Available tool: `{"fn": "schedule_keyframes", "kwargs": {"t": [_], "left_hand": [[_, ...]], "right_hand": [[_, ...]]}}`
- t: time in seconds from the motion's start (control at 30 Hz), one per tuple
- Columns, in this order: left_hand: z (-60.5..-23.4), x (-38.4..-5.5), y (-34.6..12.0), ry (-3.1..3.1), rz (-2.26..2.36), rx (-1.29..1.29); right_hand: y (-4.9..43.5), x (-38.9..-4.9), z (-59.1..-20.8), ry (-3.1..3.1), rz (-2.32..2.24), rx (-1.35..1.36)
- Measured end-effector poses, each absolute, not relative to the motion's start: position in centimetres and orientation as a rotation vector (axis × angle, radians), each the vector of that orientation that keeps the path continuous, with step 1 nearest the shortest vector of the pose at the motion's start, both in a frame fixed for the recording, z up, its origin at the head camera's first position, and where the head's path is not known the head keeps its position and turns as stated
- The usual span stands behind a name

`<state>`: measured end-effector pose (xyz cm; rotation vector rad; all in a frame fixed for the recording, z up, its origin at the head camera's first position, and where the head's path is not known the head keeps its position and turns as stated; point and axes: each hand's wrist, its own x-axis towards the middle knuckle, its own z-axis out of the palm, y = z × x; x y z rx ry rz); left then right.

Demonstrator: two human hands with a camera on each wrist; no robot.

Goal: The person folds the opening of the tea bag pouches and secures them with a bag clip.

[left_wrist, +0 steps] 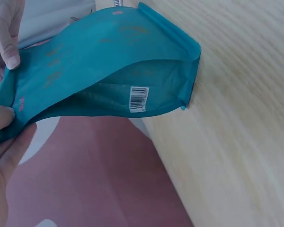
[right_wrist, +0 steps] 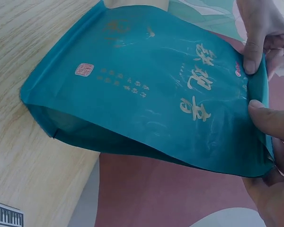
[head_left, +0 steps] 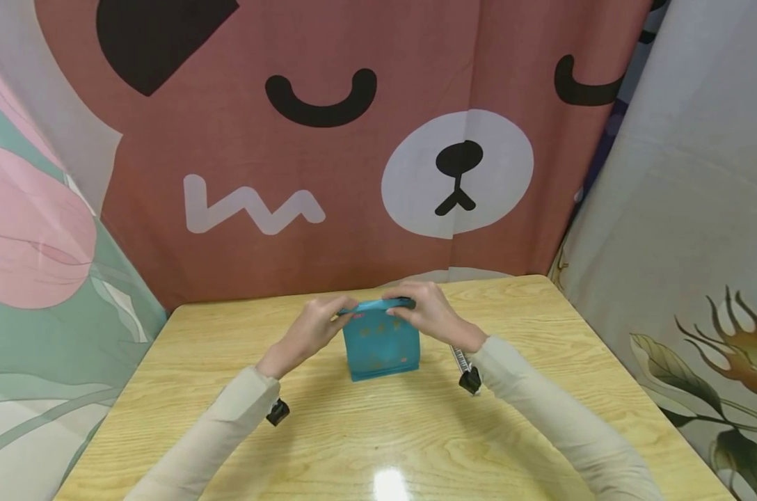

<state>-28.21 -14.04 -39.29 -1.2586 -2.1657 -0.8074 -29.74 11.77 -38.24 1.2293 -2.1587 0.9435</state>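
Observation:
A teal foil tea pouch (head_left: 383, 344) with gold lettering stands upright near the back of the table, its top edge folded over. My left hand (head_left: 309, 327) pinches the fold at its left end, thumb in front and fingers behind. At the right end of the fold, my right hand (head_left: 431, 313) grips in the same way. In the left wrist view the pouch (left_wrist: 85, 52) shows a side gusset bulging outward, with a barcode label (left_wrist: 138, 99) on it. Pale characters and a small red stamp mark the front of the pouch (right_wrist: 132, 85) in the right wrist view.
The wooden table (head_left: 353, 445) ends close behind the pouch, at a curtain (head_left: 328, 257) with a bear's face. A flat thing with a black-and-white key pattern (right_wrist: 7, 215) lies right of the pouch. Small black devices (head_left: 278, 412) hang at both wrists.

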Motion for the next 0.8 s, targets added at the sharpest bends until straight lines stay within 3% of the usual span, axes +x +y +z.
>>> {"fn": "schedule_keyframes", "kwargs": {"t": [0.57,0.8], "left_hand": [[-39.28,-28.14,-14.4,-2.177,-0.991,-1.237],[-39.47,-28.15,-14.14,-2.233,-1.043,-1.113]], "right_hand": [[11.74,-29.87,-38.15,-2.183,0.966,1.223],[11.5,-29.71,-38.21,-2.22,0.959,1.208]]}}
